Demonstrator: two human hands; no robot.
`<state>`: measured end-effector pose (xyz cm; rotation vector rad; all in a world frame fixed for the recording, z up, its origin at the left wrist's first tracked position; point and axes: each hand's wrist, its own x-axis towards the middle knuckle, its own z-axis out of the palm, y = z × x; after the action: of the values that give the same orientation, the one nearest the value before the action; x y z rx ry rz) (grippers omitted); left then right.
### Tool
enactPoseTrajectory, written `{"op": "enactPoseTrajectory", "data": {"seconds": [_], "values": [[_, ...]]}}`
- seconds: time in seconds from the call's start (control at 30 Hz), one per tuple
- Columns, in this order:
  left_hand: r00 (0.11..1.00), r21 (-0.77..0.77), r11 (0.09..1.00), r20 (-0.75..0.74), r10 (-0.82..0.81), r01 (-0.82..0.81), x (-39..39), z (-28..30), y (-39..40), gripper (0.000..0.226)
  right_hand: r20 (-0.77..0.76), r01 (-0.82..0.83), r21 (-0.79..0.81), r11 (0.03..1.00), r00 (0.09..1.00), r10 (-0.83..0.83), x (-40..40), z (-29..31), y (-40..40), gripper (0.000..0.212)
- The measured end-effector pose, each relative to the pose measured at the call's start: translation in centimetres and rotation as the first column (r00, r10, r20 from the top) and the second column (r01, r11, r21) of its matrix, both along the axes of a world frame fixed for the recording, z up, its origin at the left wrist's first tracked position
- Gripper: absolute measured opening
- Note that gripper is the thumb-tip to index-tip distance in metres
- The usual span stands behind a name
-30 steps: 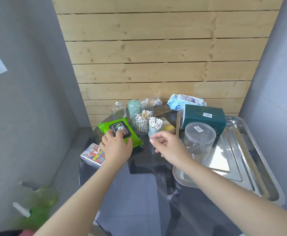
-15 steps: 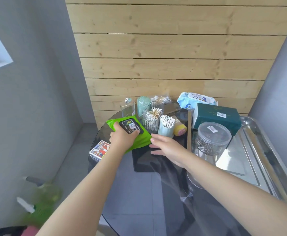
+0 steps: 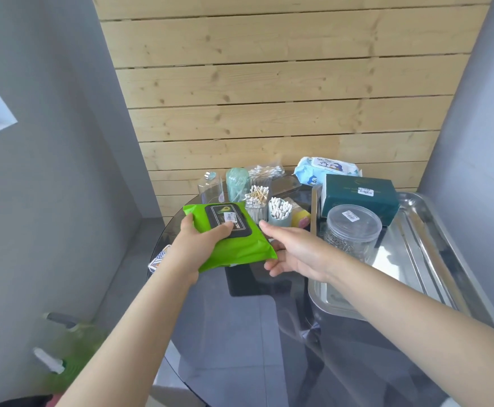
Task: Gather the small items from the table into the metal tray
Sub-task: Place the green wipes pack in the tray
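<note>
- Two bare hands work over a dark glass table set against a wall of pale wood planks.
- At centre, the left hand grasps a green pack of wipes, thumb on the black flap, fingers curled beneath, the pack lifted off the glass.
- Just right of it, the right hand reaches in with fingers relaxed and spread; its fingertips sit at the pack's right edge, whether touching cannot be told.
- On the right, a metal tray overhangs the table edge; a clear round jar and a dark green box stand at its far left end.
- Much is left on the far side of the table: cups of cotton swabs, a yellow roll, a small clear bottle, a blue pack of wipes.
- A deck of cards peeks out at the near left, behind the left forearm.
- The step in hand appears to be carrying the green pack toward the tray, perhaps passing it hand to hand.
- The next move calls for a rightward carry over the jar's near side and a flat set-down on the tray's open floor.
- Most of the task looks undone.
</note>
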<state>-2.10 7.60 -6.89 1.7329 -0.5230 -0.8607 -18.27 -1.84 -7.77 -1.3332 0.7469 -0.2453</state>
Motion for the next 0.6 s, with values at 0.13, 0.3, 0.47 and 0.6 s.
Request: {"op": "enactPoseTrajectory", "data": {"seconds": [0.13,0.3,0.47,0.6], "values": [[0.992,-0.009,0.993,0.035,-0.120,0.120,-2.6,1.1,0.9,0.096,0.013,-0.004,0.025,1.000,1.000,0.003,-2.0,0.7,0.1,0.038],[0.952,-0.004,0.952,0.008,-0.305,0.305,-7.7,1.5,-1.0,0.093,0.049,0.188,0.070,0.980,0.980,-0.192,-6.8,0.5,-0.7,0.045],[0.888,0.006,0.888,-0.027,-0.459,0.459,-11.4,0.6,-3.4,0.109,0.026,0.302,0.066,0.951,0.952,-0.304,-10.8,0.3,-1.5,0.047],[0.824,-0.050,0.826,-0.061,-0.563,0.561,-14.4,-0.5,-5.4,0.113,-0.028,0.433,-0.028,0.901,0.901,-0.434,-14.2,-0.1,-2.5,0.046]]}}
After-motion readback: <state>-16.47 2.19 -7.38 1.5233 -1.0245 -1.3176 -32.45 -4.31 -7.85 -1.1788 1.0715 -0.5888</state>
